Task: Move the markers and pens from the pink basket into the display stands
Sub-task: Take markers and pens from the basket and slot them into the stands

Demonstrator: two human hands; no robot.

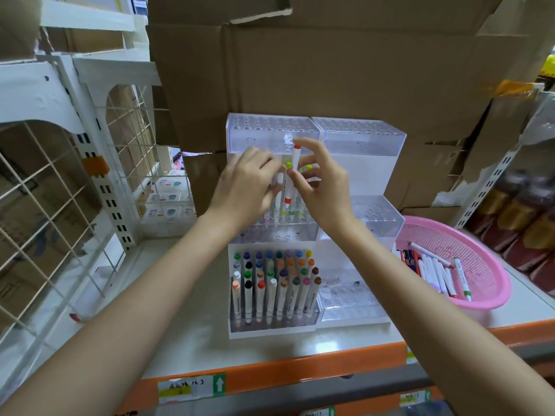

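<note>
A tiered clear acrylic display stand [271, 135] rises at the middle of the shelf. Its lowest tier holds several markers with coloured caps [271, 283]. Over the middle tier, my right hand [322, 187] pinches a white marker with red bands [290, 178], held upright. My left hand [249, 183] touches other white markers standing in that tier; whether it grips one is unclear. A second, mostly bare stand [363, 133] adjoins on the right. The pink basket [480, 259] at the right holds several white markers [435, 271].
Cardboard boxes [330, 70] are stacked behind the stands. A white wire rack [60, 190] stands to the left, with small packaged items behind it. The shelf has an orange front edge [270, 370] with labels. Bottles sit on a shelf at far right.
</note>
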